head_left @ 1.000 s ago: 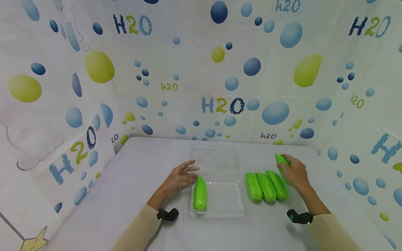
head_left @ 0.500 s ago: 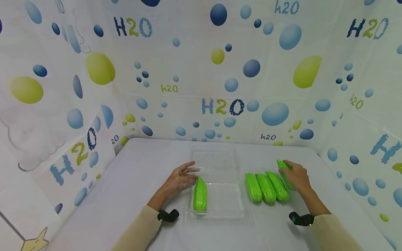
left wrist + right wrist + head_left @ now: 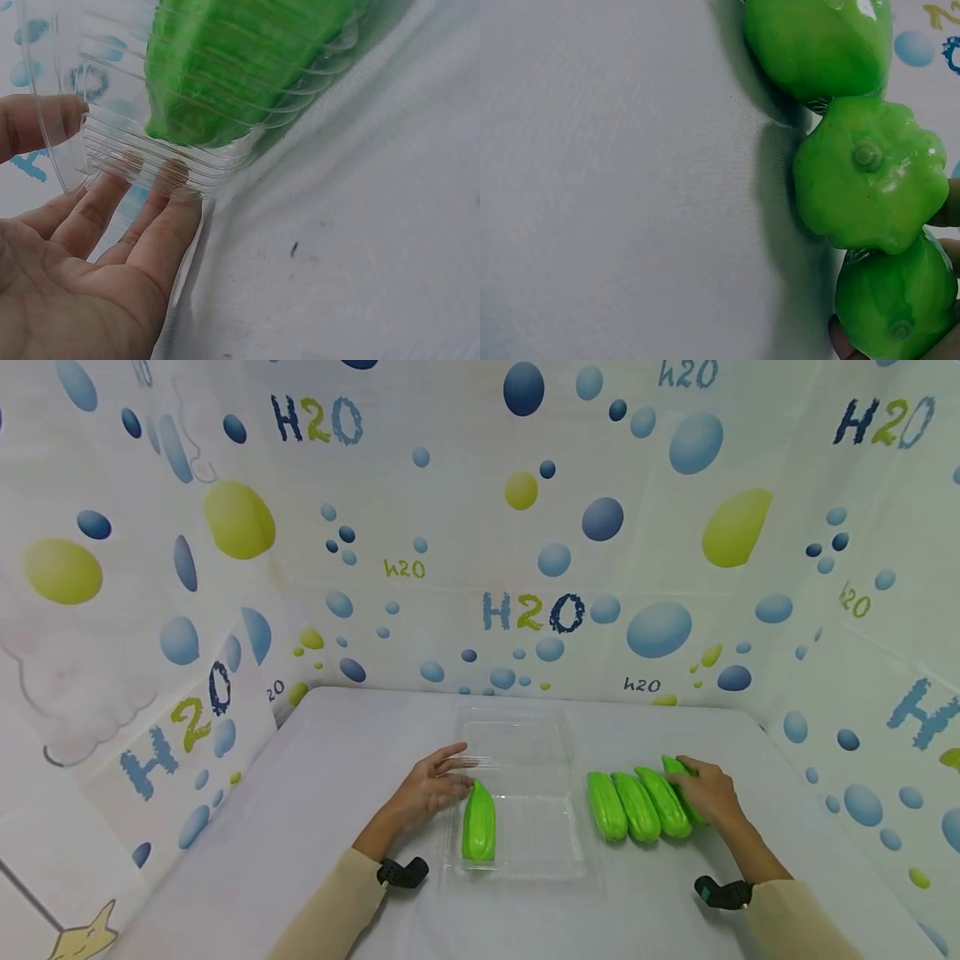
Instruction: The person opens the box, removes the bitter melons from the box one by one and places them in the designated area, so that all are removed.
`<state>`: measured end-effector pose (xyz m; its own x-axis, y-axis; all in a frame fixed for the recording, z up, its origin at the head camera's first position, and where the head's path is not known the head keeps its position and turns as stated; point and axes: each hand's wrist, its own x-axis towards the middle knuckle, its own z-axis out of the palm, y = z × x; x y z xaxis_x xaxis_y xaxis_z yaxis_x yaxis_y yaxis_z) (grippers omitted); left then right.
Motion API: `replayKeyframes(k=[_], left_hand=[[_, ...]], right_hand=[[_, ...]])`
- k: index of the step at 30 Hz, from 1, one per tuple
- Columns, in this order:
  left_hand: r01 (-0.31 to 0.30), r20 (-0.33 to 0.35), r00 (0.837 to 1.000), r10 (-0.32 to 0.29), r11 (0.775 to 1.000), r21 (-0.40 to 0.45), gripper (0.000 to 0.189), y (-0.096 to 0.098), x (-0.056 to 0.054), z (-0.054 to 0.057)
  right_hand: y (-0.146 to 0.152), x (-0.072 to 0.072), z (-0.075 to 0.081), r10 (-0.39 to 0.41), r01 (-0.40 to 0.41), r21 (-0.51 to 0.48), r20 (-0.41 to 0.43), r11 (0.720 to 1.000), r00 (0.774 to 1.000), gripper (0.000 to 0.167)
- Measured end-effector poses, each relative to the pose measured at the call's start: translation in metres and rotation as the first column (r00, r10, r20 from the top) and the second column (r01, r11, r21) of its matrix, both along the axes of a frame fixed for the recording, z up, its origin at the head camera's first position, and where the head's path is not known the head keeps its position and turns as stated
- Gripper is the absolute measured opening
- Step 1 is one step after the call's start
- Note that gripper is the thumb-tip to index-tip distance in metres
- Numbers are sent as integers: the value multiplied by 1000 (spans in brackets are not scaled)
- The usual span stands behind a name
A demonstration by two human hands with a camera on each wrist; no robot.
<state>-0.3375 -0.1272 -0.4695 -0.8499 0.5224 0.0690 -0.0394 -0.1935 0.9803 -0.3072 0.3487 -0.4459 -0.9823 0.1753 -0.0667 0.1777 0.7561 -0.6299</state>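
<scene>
A green ridged gourd (image 3: 479, 827), pointed end away, lies along the left side of an open clear plastic container (image 3: 536, 870). My left hand (image 3: 423, 793) holds the container's left wall near the hinge. In the left wrist view, the thumb comes over the rim and the other fingertips touch the ribbed wall (image 3: 225, 161) from outside. My right hand (image 3: 708, 789) grips another green gourd (image 3: 672, 766) at the right end of a row, beside three more gourds (image 3: 636, 807). The right wrist view shows the held gourd (image 3: 892, 307) against its neighbour (image 3: 870, 176); my palm is mostly hidden.
The container's clear lid (image 3: 510, 739) is folded back flat behind its base. A white cloth covers the table (image 3: 337, 727). A patterned sheet (image 3: 450, 527) with blue and yellow-green drops rises behind and at both sides. Each wrist wears a small black camera.
My right hand has brought its gourd down and toward me, in line with the row, with its tip now nearly level with the others. My left hand and the container stay put.
</scene>
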Motion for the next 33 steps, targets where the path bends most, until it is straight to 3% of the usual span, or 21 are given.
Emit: replayKeyframes(k=[13,33], left_hand=[[-3,5,1000,3,1000,-7,74,0,-1,-1],[10,-6,1000,-10,1000,-1,77,0,-1,0]], right_hand=[[1,2,-7,16,-16,61,11,998,1000,67],[-1,13,2,-53,58,121,-42,991,998,68]])
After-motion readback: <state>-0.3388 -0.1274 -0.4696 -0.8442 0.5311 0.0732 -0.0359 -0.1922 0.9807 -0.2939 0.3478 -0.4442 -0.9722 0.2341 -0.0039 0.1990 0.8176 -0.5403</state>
